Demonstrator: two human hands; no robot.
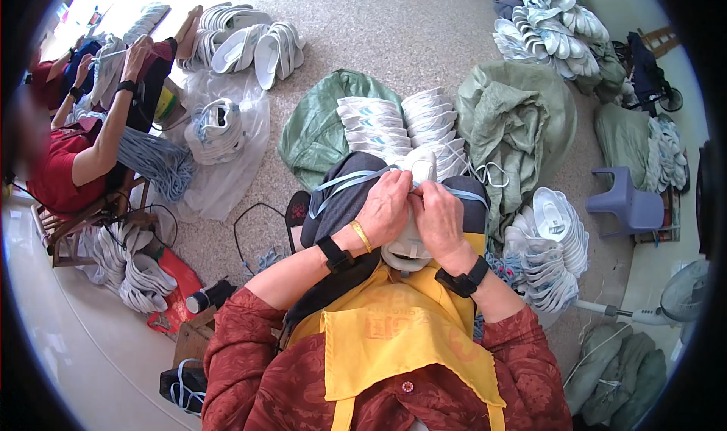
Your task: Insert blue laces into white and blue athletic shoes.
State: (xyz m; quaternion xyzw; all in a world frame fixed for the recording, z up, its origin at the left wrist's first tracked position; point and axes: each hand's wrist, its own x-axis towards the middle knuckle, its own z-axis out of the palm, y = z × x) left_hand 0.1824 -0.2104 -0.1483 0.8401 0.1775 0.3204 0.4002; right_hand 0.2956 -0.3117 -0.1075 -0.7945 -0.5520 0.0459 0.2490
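Observation:
In my lap lies a white shoe, its heel end toward me and its upper part covered by my hands. My left hand is closed, fingertips pinched on a light blue shoelace at the shoe's lacing. That lace trails left over my dark trouser leg. Close against it, my right hand also pinches the lace, and a stretch of blue lace runs out to the right past its knuckles. The exact crossing of the laces between my fingertips is hidden.
Ahead, rows of white shoes stand between a green sack and a grey-green sack. Stacked shoes and a purple stool are at right. A person in red works at left beside a bundle of blue laces.

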